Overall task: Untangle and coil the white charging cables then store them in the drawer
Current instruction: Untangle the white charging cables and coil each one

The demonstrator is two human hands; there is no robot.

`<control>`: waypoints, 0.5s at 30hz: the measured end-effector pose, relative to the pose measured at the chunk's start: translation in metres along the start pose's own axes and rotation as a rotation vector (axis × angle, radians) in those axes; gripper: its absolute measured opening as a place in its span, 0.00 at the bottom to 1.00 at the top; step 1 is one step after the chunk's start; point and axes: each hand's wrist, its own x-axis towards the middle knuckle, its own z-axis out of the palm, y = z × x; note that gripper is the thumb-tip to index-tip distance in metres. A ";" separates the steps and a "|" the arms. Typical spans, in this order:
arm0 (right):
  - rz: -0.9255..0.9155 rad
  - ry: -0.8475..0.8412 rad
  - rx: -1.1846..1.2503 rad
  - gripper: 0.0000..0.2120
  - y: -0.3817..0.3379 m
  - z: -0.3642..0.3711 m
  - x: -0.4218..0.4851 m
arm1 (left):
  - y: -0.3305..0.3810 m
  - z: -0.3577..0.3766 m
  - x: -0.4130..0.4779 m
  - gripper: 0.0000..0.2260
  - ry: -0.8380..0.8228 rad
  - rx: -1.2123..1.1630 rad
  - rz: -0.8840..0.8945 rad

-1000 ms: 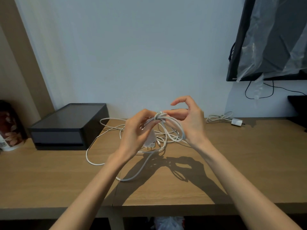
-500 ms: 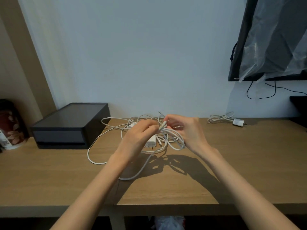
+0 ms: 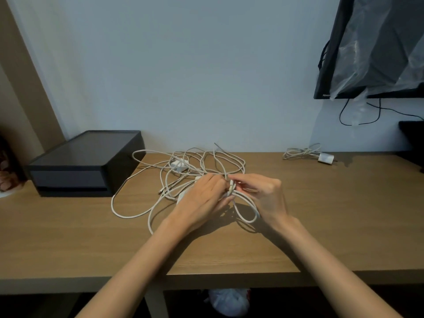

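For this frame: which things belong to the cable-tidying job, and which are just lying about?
Job: tangled white cables, held by the left hand and right hand; bundled white cable with plug, far right; black drawer unit.
Lying about: plastic-covered monitor; black cords beneath it; patterned packet, far left; white bag under the table.

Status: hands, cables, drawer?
Left hand and right hand pinch tangled white charging cables. Black drawer box closed. Second white cable bundle with plug lies apart, far right.
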 end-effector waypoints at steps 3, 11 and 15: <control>0.017 -0.009 -0.017 0.17 0.004 -0.002 -0.006 | 0.009 -0.001 0.002 0.17 -0.104 -0.151 -0.184; 0.040 -0.040 -0.020 0.15 0.020 -0.006 -0.022 | 0.008 0.004 0.019 0.24 -0.358 -0.463 -0.433; -0.008 -0.038 -0.040 0.14 0.022 -0.006 -0.024 | 0.001 -0.006 0.033 0.17 -0.540 -0.541 -0.411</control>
